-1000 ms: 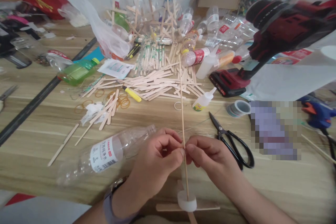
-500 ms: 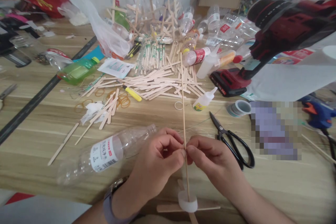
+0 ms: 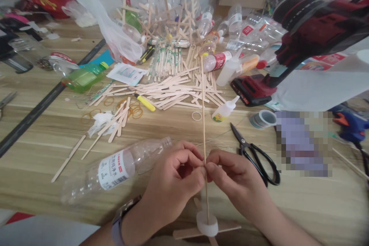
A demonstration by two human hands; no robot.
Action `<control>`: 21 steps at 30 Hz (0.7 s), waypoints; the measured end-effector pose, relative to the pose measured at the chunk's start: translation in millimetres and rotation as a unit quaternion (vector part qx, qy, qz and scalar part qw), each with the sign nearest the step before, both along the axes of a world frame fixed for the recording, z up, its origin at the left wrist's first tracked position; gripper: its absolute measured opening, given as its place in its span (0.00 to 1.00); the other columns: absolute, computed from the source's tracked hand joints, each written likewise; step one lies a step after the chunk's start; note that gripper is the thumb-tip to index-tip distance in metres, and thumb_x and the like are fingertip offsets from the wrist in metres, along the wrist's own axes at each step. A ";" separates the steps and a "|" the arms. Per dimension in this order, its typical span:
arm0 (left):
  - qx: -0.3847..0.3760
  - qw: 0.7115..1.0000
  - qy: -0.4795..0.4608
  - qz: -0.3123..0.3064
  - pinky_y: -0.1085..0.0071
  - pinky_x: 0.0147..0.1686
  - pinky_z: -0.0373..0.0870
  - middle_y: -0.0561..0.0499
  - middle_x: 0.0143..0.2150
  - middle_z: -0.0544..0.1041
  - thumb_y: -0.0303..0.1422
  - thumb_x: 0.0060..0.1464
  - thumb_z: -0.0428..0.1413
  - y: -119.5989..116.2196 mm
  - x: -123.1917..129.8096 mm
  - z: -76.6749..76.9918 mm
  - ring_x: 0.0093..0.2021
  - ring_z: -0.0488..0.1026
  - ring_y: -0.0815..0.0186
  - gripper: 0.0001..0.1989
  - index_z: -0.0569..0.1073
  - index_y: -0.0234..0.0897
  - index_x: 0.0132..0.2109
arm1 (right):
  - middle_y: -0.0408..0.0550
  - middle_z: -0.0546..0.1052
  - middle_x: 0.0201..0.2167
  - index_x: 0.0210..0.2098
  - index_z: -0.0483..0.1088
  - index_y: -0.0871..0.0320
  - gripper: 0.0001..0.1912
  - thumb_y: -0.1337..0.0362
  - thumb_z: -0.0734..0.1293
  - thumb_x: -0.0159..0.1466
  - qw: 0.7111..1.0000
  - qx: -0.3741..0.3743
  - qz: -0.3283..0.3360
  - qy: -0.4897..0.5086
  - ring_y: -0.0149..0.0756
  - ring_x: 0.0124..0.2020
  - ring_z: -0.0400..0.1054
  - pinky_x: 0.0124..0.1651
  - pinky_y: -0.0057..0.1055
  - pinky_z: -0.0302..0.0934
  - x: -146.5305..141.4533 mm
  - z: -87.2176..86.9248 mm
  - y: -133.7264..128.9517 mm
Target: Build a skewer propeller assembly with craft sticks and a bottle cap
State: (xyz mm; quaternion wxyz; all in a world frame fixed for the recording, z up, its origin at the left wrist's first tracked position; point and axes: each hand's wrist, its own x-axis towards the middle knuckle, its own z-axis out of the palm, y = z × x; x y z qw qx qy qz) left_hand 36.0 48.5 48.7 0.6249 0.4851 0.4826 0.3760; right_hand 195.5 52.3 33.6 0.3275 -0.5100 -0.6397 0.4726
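Observation:
Between the pinched fingertips of my left hand (image 3: 183, 171) and my right hand (image 3: 230, 171) stands a long thin wooden stick (image 3: 203, 119), gripped partway along its length. Its lower end meets a white bottle cap or ring (image 3: 207, 223), under which flat wooden craft sticks (image 3: 187, 233) spread out in a cross. The fingertips of both hands meet at the stick; whether something small is between them is hidden. An empty clear plastic bottle (image 3: 115, 171) lies left of my left hand. Black-handled scissors (image 3: 253, 157) rest just right of my right hand.
Beyond my hands are a small glue bottle (image 3: 225, 109), a tape roll (image 3: 263, 119) and a pile of craft sticks (image 3: 167, 92). A red-and-black power tool (image 3: 300, 46) stands at right. A yellow-handled knife (image 3: 146, 103), rubber bands and a green bottle (image 3: 86, 77) lie left; plastic bottles crowd the back.
Both hands and the stick sit slightly further right in view, with the stick's top a little right too. The pinch on the stick stays the same.

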 end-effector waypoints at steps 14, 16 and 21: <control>0.021 0.999 0.038 -0.014 0.75 0.28 0.63 0.51 0.39 0.71 0.29 0.51 0.52 -1.0 -3.6 2.7 0.36 0.69 0.67 0.06 0.72 0.37 0.27 | 0.40 0.66 0.16 0.19 0.65 0.56 0.14 0.61 0.61 0.61 1.000 0.023 -0.013 -0.015 0.28 0.20 0.59 0.23 0.24 0.54 -0.9 6.3 0.5; 0.026 0.999 0.041 -0.013 0.75 0.29 0.64 0.51 0.38 0.71 0.29 0.51 0.52 -0.5 -3.4 3.4 0.36 0.69 0.67 0.07 0.72 0.37 0.27 | 0.40 0.67 0.16 0.19 0.65 0.56 0.14 0.61 0.61 0.60 0.999 0.022 -0.014 -0.018 0.28 0.20 0.59 0.23 0.25 0.55 -1.3 6.2 0.8; 0.035 0.999 0.035 0.001 0.75 0.28 0.63 0.51 0.37 0.71 0.30 0.50 0.55 -0.6 -1.0 2.7 0.32 0.68 0.69 0.06 0.73 0.36 0.27 | 0.42 0.67 0.17 0.20 0.66 0.56 0.15 0.60 0.61 0.61 1.000 0.013 -0.016 -0.024 0.30 0.21 0.61 0.24 0.26 0.56 -1.1 4.4 -0.7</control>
